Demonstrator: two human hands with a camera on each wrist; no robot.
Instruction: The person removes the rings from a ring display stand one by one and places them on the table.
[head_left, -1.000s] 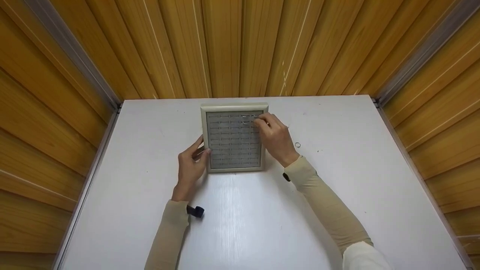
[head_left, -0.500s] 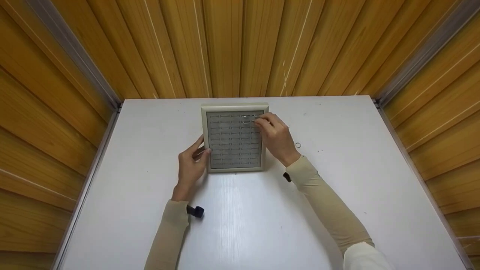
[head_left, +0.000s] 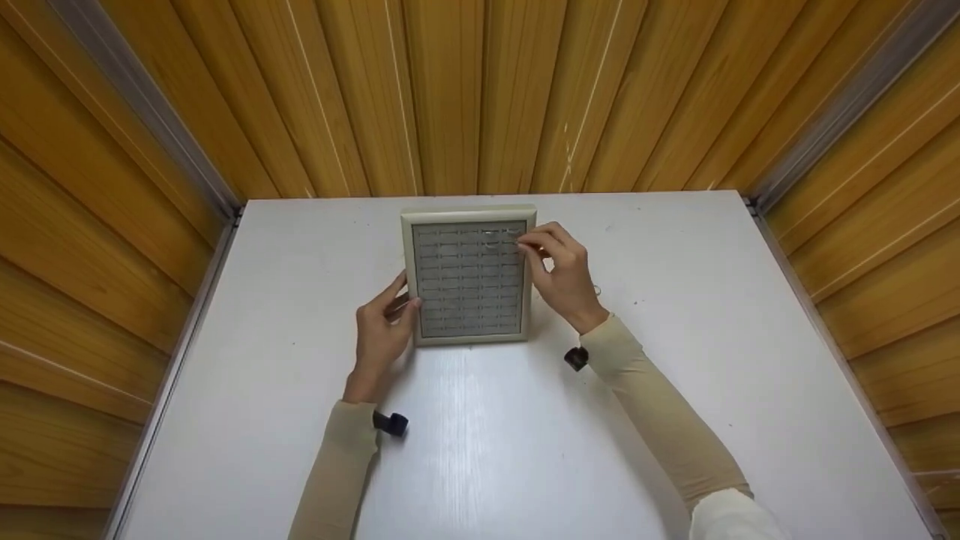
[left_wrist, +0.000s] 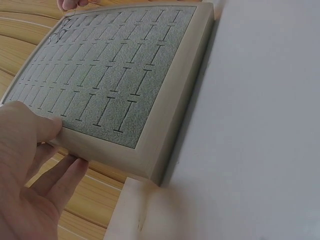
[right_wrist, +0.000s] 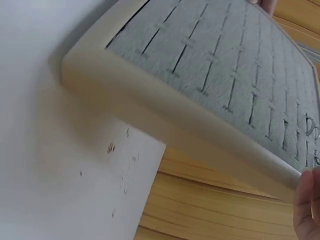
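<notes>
A ring display tray [head_left: 471, 289] with a cream frame and grey slotted padding leans back on the white table. My left hand [head_left: 382, 334] grips its left edge, thumb on the frame's front and fingers behind, as the left wrist view also shows. My right hand [head_left: 562, 274] is at the tray's upper right, thumb and fingertips pinching what looks like a thin ring, mostly hidden by the fingers. Several thin rings sit in the upper right slots, among them one ring [head_left: 490, 234] in the top row. In the right wrist view, the fingers [right_wrist: 303, 202] touch or nearly touch the frame.
Another ring [head_left: 597, 290] lies on the white table [head_left: 675, 337] right of the tray, partly covered by my right hand. Small dark specks dot the tabletop. Wood-patterned panels [head_left: 450, 97] stand behind the table and on both sides.
My right hand has shifted slightly right and down, its wrist turning, and now partly covers the ring on the table. My left hand and the tray stay in place.
</notes>
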